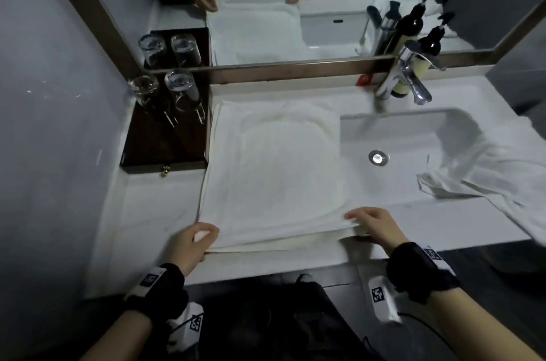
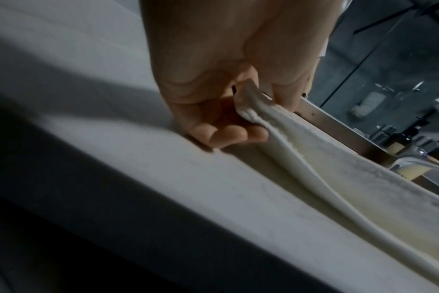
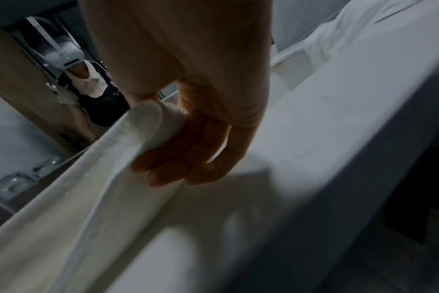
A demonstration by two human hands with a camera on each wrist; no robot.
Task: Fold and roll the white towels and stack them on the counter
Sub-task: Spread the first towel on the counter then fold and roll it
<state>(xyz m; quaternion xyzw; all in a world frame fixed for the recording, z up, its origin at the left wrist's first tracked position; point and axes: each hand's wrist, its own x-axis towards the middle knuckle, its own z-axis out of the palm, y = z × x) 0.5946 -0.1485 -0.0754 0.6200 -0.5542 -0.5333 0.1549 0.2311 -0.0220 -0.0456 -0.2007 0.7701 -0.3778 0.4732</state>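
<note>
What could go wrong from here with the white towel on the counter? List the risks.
1. The folded white towel overlaps the edge of the white sink basin; that side could sag in and skew the fold.
2. The left hand and right hand pinch only the near corners, so layers might slip apart.
3. Two upturned clear glasses stand close by; a swinging edge might hit them.

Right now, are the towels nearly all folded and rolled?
Not yet. One towel lies folded flat on the counter. The left hand and right hand pinch its near corners, so it is being worked. Nothing is rolled or stacked, and a crumpled towel waits by the sink.
</note>
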